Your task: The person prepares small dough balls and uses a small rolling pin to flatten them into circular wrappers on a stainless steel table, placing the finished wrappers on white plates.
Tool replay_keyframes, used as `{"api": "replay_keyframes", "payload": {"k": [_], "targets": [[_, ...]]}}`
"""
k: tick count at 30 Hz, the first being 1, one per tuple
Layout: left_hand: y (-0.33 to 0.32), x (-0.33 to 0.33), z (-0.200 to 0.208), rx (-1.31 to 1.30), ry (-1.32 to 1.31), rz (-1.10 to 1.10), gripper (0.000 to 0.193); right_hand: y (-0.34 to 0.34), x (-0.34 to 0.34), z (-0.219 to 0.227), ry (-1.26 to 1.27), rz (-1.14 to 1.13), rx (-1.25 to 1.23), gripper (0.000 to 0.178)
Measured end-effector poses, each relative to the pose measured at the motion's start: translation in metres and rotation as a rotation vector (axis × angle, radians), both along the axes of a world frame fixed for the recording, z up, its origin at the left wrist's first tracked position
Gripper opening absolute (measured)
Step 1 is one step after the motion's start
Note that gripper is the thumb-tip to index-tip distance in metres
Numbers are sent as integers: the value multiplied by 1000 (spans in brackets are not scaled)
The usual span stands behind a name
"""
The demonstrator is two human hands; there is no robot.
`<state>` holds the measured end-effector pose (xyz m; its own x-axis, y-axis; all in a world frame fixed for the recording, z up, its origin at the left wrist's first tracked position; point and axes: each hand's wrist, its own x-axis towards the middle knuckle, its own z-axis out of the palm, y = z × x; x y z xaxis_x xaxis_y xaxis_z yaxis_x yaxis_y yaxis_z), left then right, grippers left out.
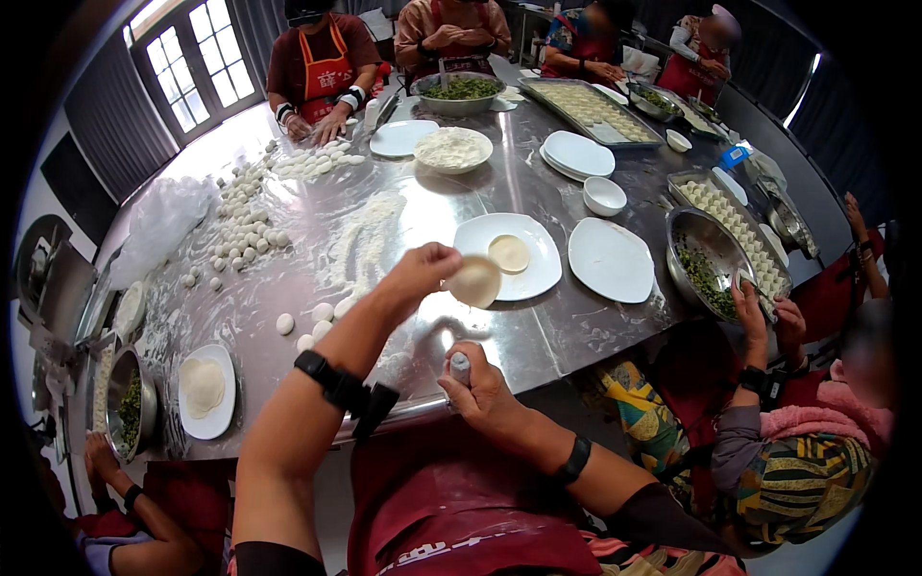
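My left hand (423, 274) pinches a thin round dough wrapper (474, 284) by its edge, holding it over the near left rim of a white square plate (540, 274). On that plate lies another round wrapper (508, 252). By the table's near edge my right hand (492, 398) is wrapped round a rolling pin (460, 367); only its pale, floury end shows above the fingers. Several flattened dough pieces (285, 324) lie on the steel table left of my left forearm. Loose flour (363, 245) is spread beyond them.
The steel table (586, 331) holds a white plate (611, 259), a small bowl (604, 196), a flour bowl (453, 150) and many dough balls (252, 223). Filling bowls (711, 259) and dumpling trays (591, 110) stand farther out. Co-workers sit close on both sides and across.
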<state>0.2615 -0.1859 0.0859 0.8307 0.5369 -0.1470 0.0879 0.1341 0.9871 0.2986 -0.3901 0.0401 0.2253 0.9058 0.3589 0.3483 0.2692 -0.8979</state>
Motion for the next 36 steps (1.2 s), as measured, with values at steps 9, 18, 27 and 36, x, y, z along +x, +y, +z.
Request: {"api": "replay_keyframes", "payload": {"k": [9, 18, 27, 36], "targets": [[21, -108, -17, 1155, 781, -84, 23, 2, -2, 9, -4, -101, 58, 21], [23, -103, -26, 1167, 751, -100, 21, 33, 5, 20, 398, 57, -77, 13], [-17, -141, -39, 662, 456, -51, 22, 9, -4, 6, 567, 19, -58, 23], [4, -143, -33, 676, 576, 0, 14, 144, 2, 23, 449, -112, -61, 31]]}}
